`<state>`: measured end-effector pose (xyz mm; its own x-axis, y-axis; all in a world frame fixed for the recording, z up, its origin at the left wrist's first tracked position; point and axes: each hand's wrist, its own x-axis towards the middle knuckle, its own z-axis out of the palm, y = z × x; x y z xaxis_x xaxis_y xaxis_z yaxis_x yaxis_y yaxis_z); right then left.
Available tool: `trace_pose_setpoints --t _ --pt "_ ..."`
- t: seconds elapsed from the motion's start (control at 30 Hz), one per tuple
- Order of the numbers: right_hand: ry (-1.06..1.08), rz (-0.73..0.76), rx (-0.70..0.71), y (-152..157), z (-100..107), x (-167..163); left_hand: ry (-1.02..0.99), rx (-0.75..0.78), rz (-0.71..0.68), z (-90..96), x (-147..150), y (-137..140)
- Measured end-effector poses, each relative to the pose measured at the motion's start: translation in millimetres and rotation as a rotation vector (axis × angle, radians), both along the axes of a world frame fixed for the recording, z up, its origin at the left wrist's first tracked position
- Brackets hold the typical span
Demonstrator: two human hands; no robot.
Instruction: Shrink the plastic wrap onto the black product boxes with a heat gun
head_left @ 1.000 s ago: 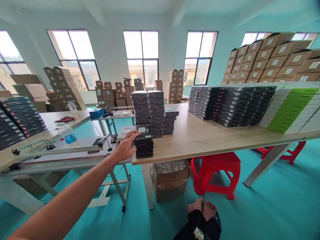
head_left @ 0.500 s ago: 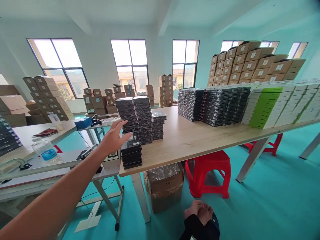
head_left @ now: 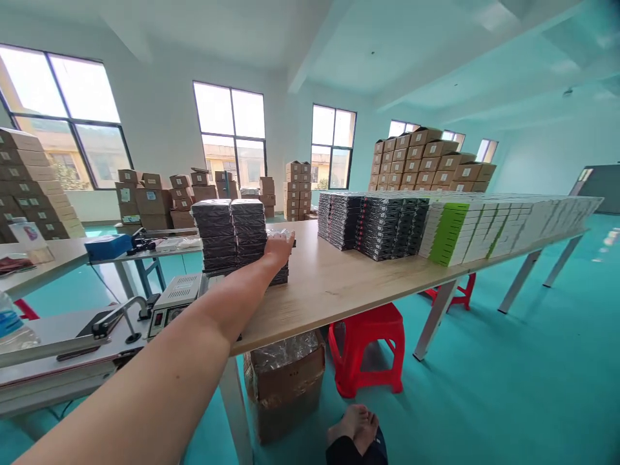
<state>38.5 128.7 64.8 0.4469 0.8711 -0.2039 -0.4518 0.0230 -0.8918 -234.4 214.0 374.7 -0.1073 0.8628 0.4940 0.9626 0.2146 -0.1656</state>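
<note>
My left hand [head_left: 279, 245] reaches across the table and lies at the top of a low stack of dark, film-wrapped flat boxes [head_left: 279, 276]. Its fingers are mostly turned away, so whether they grip a box is hidden. Left of the hand rise two taller stacks of black wrapped boxes [head_left: 227, 231], side by side. My left forearm covers most of a small near stack of black boxes at the table corner. My right hand is out of view.
The wooden table [head_left: 334, 284] also bears rows of black wrapped boxes [head_left: 382, 226] and white and green boxes [head_left: 450, 232]. Below are a red stool [head_left: 371, 349] and an open carton [head_left: 285, 381]. A sealing machine [head_left: 177, 300] stands left. My feet [head_left: 358, 423] show below.
My left hand has moved right and forward, from above the near black boxes to the low stack. The view has turned right, so the table and its stacks appear further left.
</note>
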Motion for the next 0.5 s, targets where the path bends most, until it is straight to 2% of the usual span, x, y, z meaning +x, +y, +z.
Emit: trace_pose_setpoints --t 0.17,0.27,0.33,0.4,0.43,0.5 --pt "-0.042 0.117 -0.049 -6 4 -3 0.002 0.117 -0.065 10.3 7 -39" --pt "-0.071 0.229 -0.089 -8 10 -1 -0.206 0.329 -0.223 21.5 22 -84" --pt "-0.091 0.310 -0.117 -9 15 3 -0.479 0.425 -0.358 20.7 35 -125" --pt "-0.108 0.392 -0.146 -11 20 8 -0.860 0.393 -0.449 5.7 49 -170" --pt "-0.116 0.431 -0.161 -12 23 10 -1.069 0.339 -0.455 -8.6 57 -192" --pt "-0.127 0.502 -0.194 -14 26 13 -1.568 0.167 -0.442 -50.3 72 -233"
